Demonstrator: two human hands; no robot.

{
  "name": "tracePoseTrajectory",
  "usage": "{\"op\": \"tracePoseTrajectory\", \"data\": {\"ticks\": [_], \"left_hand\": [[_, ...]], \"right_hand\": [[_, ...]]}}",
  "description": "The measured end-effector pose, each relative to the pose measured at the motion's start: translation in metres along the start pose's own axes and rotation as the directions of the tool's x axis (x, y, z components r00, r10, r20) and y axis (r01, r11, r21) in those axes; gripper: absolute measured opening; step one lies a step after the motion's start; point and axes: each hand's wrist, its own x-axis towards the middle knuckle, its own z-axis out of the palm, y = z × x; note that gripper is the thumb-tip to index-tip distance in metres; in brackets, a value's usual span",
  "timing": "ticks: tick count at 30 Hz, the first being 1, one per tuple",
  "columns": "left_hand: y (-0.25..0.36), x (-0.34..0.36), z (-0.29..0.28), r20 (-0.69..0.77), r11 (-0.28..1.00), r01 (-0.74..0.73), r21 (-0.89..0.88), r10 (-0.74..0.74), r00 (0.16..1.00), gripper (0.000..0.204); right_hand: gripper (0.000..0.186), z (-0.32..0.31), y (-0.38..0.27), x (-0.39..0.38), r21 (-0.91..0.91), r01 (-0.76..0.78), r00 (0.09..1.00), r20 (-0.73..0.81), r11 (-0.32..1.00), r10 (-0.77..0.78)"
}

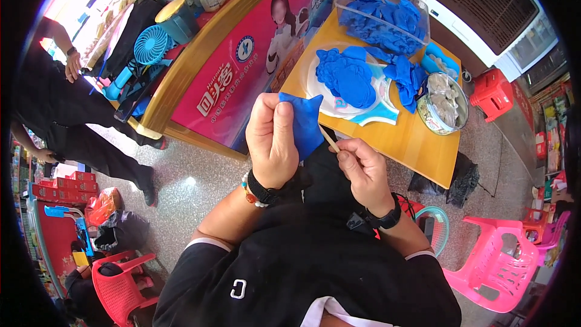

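My left hand [272,145] is raised in front of me, its fingers pinched on a thin blue fabric piece [307,124] that hangs to the right. In my right hand [363,172], thumb and fingers grip a slim wooden stick [330,140], whose tip points up-left to the fabric's lower edge; whether they touch I cannot tell. Beyond my hands, a pile of blue pieces [345,79] lies on a white sheet with turquoise trim [382,111]. More blue pieces [407,79] lie to its right, beside a round tin [433,122] holding greyish pieces.
The wooden table [417,157] also carries a clear box [417,36] of blue pieces and a light-blue container [445,57]. A pink-fronted counter [212,91] stands left, with another person [48,97] beside it. Red stool [491,94] and pink chair [496,260] are right.
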Motion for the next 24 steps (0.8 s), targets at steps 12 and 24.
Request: {"op": "tracePoseTrajectory", "data": {"ticks": [12, 24], "left_hand": [[0.005, 0.007, -0.013, 0.224, 0.971, 0.053, 0.232, -0.106, 0.969, 0.023], [0.018, 0.008, -0.004, 0.114, 0.977, 0.215, 0.002, -0.214, 0.970, 0.026]], "right_hand": [[0.012, -0.004, 0.003, 0.005, -0.018, 0.002, 1.000, 0.002, 1.000, -0.002], [0.009, -0.001, 0.002, 0.008, -0.047, 0.051, 0.999, 0.009, 0.998, -0.051]]}}
